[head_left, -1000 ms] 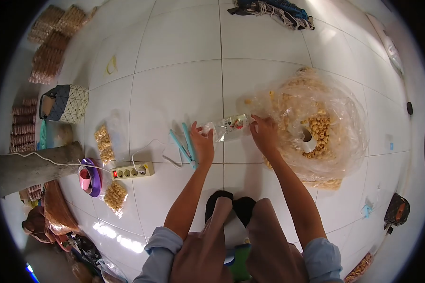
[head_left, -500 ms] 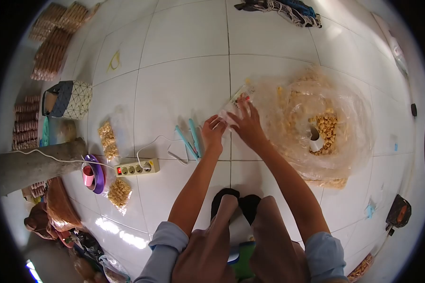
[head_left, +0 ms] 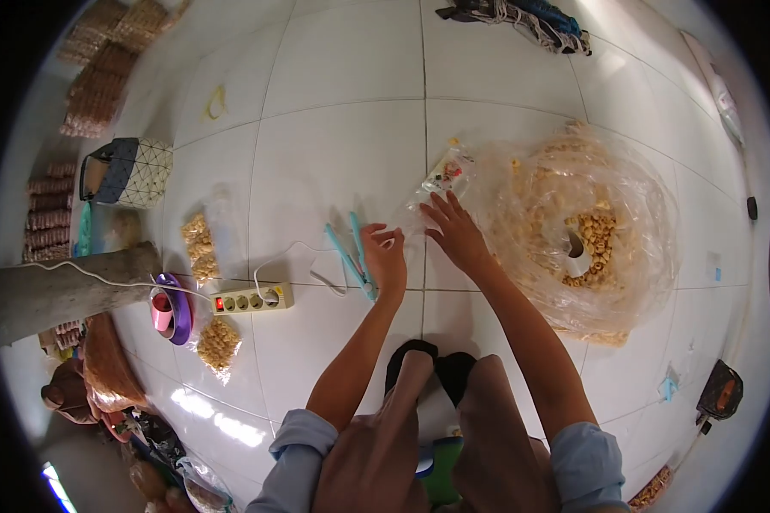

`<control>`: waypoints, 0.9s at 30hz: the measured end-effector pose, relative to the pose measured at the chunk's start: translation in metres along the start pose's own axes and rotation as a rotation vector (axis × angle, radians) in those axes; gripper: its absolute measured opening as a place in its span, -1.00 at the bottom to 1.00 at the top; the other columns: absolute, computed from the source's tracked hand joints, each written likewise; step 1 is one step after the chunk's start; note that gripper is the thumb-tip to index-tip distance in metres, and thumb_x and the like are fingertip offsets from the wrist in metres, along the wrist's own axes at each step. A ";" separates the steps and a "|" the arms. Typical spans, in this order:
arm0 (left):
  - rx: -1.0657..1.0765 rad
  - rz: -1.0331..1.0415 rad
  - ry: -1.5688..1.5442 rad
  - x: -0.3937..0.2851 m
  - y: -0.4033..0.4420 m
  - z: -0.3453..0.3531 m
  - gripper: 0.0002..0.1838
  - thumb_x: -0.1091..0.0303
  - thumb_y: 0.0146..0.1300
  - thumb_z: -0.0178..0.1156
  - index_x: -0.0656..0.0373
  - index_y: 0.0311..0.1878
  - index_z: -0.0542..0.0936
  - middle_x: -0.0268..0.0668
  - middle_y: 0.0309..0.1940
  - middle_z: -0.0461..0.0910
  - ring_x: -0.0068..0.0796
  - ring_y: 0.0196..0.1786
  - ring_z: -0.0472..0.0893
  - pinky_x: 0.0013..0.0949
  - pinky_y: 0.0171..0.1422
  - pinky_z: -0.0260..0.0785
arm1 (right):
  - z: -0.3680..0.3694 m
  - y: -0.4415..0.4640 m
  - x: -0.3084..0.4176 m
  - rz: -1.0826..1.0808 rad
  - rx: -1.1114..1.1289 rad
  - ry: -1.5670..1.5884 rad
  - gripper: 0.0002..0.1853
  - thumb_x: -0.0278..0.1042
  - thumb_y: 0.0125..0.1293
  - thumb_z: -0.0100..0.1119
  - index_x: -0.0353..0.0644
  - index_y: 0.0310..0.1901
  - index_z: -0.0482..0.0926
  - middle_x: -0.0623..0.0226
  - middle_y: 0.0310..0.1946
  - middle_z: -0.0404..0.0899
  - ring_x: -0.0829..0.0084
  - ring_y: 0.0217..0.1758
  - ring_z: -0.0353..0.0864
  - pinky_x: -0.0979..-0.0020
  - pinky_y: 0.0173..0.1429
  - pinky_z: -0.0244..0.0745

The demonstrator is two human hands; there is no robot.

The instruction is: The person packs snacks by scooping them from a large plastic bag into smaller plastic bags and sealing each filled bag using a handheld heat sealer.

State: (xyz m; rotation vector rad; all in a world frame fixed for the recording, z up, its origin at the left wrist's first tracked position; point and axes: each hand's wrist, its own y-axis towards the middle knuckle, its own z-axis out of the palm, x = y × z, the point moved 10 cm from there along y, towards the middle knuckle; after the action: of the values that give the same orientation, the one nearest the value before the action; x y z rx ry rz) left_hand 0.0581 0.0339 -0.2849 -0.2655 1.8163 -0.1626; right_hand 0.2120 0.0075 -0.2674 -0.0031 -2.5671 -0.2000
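Observation:
A small clear plastic bag with a printed label (head_left: 444, 173) lies on the tiled floor in front of me. My right hand (head_left: 455, 231) lies over its near part, palm down, fingers spread. My left hand (head_left: 387, 258) is just left of the bag's near end, its fingers curled in towards the thumb; whether they pinch anything is too small to tell. Right beside that hand lies a turquoise hair straightener (head_left: 345, 253), its two arms apart. At my right a large clear sack (head_left: 637, 282) holds ring-shaped snacks (head_left: 597, 242) and a white cup-like scoop (head_left: 577, 260).
A power strip (head_left: 252, 298) with a plugged-in cord lies at left. Near it are filled snack bags (head_left: 199, 248), (head_left: 219, 346), a purple basin (head_left: 180, 316) and a pillar (head_left: 85, 286). A patterned bag (head_left: 141, 173) and stacked packs (head_left: 103, 85) stand farther left.
My left hand has drawn back from the bag towards me, beside the straightener. My right hand has slid nearer on the bag, uncovering its printed label. The view has shifted slightly.

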 end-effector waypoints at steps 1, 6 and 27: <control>-0.067 0.122 0.088 -0.014 -0.005 -0.012 -0.71 0.51 0.10 0.18 0.24 -0.13 0.33 -0.25 -0.29 0.51 -0.52 -0.20 0.53 -0.41 -0.07 0.40 | 0.000 -0.001 0.000 0.033 0.035 -0.033 -0.47 -0.26 0.08 0.22 -0.04 0.12 0.36 0.17 0.23 0.22 0.02 0.36 0.05 0.14 0.28 0.21; -0.069 0.295 -0.027 -0.081 -0.031 -0.044 -0.75 0.55 0.16 0.09 0.22 -0.12 0.29 -0.28 -0.19 0.37 -0.53 -0.15 0.45 -0.47 -0.04 0.35 | -0.035 -0.009 0.014 0.027 -0.068 -0.052 -0.51 -0.23 0.15 0.17 -0.03 0.14 0.34 0.15 0.21 0.26 0.06 0.32 0.14 0.05 0.27 0.19; 0.579 0.843 -0.028 -0.390 -0.193 -0.033 -0.59 0.31 0.19 0.17 0.13 0.09 0.37 -0.35 -0.18 0.44 -0.60 -0.20 0.45 -0.45 0.03 0.28 | -0.394 -0.078 0.167 0.198 -0.623 0.602 -0.95 -0.48 0.08 0.23 -0.25 -0.41 0.59 0.33 -0.53 0.57 0.55 -0.52 0.47 0.55 -0.39 0.35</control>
State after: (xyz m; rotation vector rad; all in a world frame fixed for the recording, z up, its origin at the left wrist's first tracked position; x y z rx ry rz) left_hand 0.1388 -0.0496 0.1360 0.8887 1.6321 -0.0770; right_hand 0.2783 -0.1330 0.1385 -0.3698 -1.8089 -0.7839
